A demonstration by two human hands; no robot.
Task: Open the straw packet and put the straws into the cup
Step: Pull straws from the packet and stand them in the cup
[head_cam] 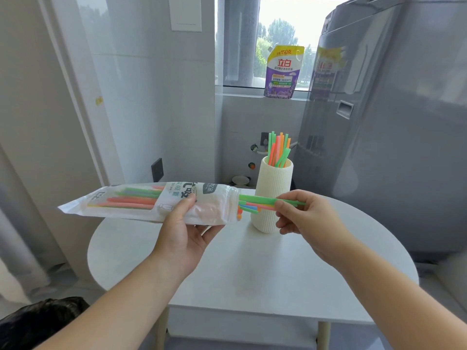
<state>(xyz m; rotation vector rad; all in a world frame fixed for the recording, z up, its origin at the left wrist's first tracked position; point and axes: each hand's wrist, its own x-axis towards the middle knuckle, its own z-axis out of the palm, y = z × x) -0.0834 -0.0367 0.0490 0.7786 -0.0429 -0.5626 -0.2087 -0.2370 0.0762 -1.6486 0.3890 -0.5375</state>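
1. My left hand (184, 223) is closed round the straw packet (151, 203), thumb on top and fingers beneath, holding it level, left of the cup (274, 195), with its open mouth turned toward the cup.
2. My right hand (300, 215) pinches a small bunch of straws (257, 203) that sticks out of that mouth, directly in front of the cup's ribbed wall. So I judge the step in hand to be drawing another batch out.
3. The cup stands on the white table (227, 261) and already holds an upright bunch of straws (279, 150), so the job looks partly done. More straws lie inside the packet, at the end far from the cup.
4. Next I would need to pull the bunch clear of the packet, tip it upright and lower it into the cup's mouth without knocking those already there.
5. Hard to tell: how many straws I grip, since my fingers cover their ends; how many remain behind the packet's printed label; and the cup's base beside my right hand.
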